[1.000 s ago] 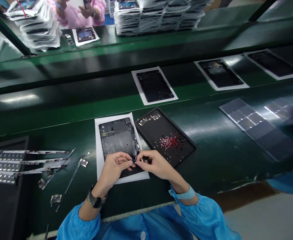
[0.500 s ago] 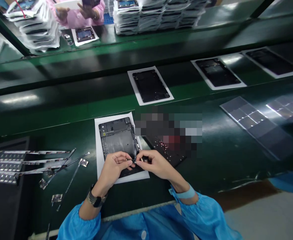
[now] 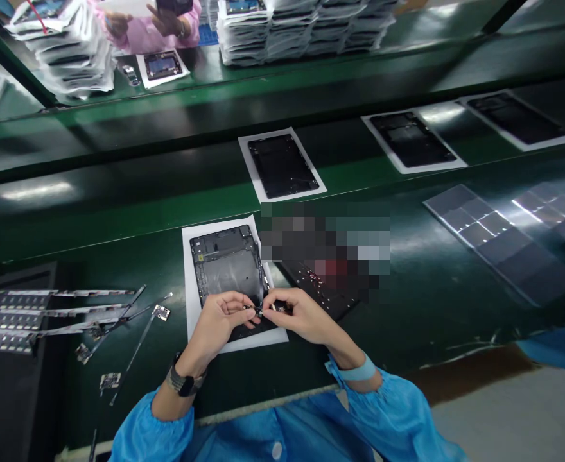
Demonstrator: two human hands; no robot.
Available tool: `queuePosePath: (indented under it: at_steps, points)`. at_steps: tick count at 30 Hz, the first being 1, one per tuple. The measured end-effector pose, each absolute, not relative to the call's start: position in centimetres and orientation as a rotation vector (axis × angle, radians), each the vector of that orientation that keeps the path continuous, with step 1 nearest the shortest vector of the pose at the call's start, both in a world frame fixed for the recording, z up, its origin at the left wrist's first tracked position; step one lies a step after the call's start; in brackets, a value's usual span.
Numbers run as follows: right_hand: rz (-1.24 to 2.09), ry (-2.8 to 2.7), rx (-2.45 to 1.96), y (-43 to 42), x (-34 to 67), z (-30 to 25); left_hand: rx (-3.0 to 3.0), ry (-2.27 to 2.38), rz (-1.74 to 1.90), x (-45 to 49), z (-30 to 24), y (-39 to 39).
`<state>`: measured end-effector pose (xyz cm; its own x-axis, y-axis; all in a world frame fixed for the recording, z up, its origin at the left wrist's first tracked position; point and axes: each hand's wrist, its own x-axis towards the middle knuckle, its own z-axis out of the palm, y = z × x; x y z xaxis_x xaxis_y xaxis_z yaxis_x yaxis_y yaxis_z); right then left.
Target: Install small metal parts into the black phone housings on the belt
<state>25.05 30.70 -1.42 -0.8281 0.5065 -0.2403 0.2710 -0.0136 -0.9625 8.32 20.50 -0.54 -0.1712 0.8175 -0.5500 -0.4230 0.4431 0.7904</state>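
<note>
A black tablet back shell point(image 3: 229, 273) lies open side up on a white foam sheet point(image 3: 193, 321) in front of me. Along its right side runs a dark flat ribbon cable point(image 3: 262, 282), lifted at its near end. My left hand point(image 3: 225, 317) is closed over the shell's lower part, thumb and fingers pinching a small piece at the cable's end. My right hand point(image 3: 302, 314) pinches the same cable end from the right, the fingertips of both hands almost meeting. A small circuit board point(image 3: 282, 309) shows partly under my right fingers. The fingers hide the exact joint.
Left lie loose flat cables point(image 3: 85, 312), small circuit boards point(image 3: 110, 381) and a black tray point(image 3: 3, 398). A partly pixelated dark panel point(image 3: 330, 298) lies right. Shells on sheets point(image 3: 282, 165) line the green belt; clear plastic sheets point(image 3: 494, 237) lie far right. A co-worker's hands point(image 3: 167, 22) are opposite.
The shells on the belt have shifted slightly left. Both my hands hold almost the same pose at the cable end.
</note>
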Motion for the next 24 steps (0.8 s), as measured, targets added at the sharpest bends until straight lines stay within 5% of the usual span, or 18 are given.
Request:
queuePosePath:
  at_steps: [24]
  points:
    - [1.731,-2.083,-0.827,29.92,25.12,-1.66,0.280,1.427,1.235,8.88,-0.75,20.48]
